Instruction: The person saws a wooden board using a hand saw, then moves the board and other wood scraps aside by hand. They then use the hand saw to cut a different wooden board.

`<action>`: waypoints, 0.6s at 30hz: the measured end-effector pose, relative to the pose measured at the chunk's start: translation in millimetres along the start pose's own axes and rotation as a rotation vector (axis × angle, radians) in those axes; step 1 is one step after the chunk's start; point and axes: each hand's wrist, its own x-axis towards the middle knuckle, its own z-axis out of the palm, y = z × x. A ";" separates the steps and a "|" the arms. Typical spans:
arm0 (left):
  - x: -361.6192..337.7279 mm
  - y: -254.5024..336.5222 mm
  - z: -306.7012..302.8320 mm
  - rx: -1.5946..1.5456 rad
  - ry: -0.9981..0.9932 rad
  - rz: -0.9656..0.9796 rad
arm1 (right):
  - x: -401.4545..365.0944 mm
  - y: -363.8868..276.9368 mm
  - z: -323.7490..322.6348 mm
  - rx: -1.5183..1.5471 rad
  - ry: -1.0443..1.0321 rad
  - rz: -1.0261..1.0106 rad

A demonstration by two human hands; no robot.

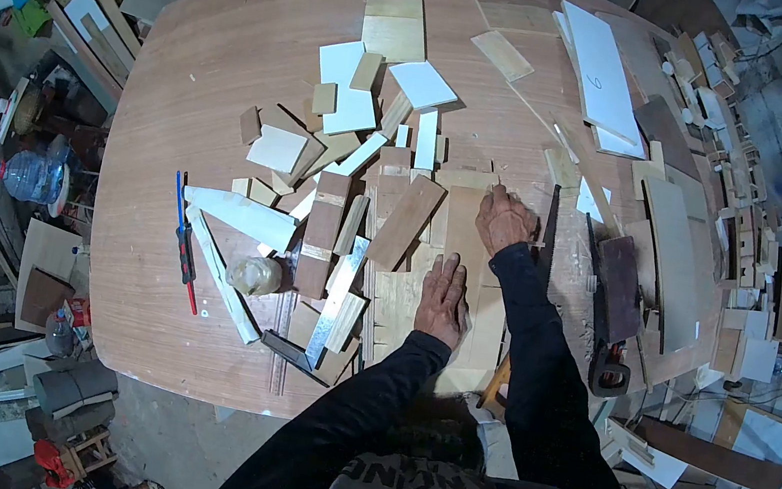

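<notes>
My left hand [444, 300] lies flat on a light wooden panel [463, 225], its fingers stretched out and slightly apart. Farther up the same panel, near its far right corner, is my right hand [507, 221]. Its fingers are bent and drawn together; whatever they may hold is hidden. A small thin piece shows just right of that hand, too small to name. Close to the left hand, a brown wooden board [405, 223] lies slanted. A long dark narrow blade [549, 233] lies right of the right hand.
Offcuts surround a metal strip [337, 299] and a jar [254, 275]. A red-and-black tool [185, 249] lies at left. At right are a handsaw [609, 368], a brown block [619, 289] and long boards [667, 256]. White panels [598, 78] lie at the far right.
</notes>
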 end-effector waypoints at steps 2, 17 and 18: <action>-1.0 -1.7 0.9 -0.004 0.000 0.000 | 5.0 8.1 8.6 0.031 -0.004 -0.157; -7.5 -5.6 3.6 -0.009 -0.062 -0.042 | 33.1 3.5 -2.7 -0.170 -0.225 -0.308; -4.1 -6.4 4.2 -0.008 -0.041 -0.033 | 30.6 0.2 -2.0 -0.132 -0.177 -0.241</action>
